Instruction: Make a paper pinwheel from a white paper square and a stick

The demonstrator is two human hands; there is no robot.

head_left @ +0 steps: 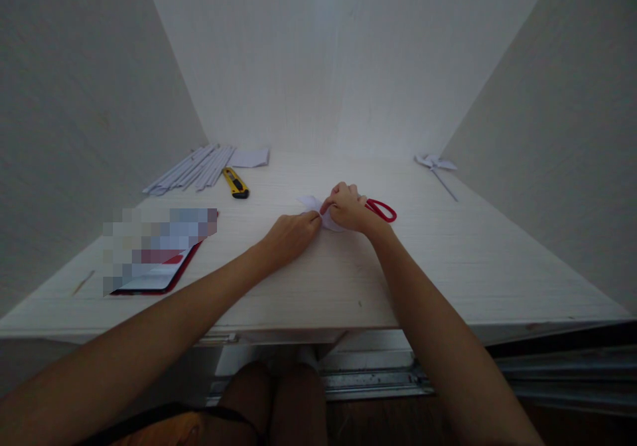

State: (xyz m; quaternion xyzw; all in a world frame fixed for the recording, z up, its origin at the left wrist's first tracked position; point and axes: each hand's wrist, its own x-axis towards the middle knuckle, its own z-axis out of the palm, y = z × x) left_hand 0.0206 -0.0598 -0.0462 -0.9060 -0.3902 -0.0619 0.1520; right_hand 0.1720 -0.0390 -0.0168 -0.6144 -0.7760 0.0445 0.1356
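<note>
Both hands meet over a folded piece of white paper in the middle of the desk. My left hand is closed, its fingertips pinching the paper's near left edge. From the right, my right hand bends over the same paper with curled fingers, its index finger pressed down close to the left fingertips. Parts of the paper are hidden beneath the right hand. Just beyond that hand, the red handles of scissors stick out; their blades cannot be seen.
Rolled paper sticks, a flat paper piece and a yellow box cutter lie at the back left. A tablet-like device with a red edge, partly blurred, lies at left. A paper pinwheel lies back right. Walls enclose three sides.
</note>
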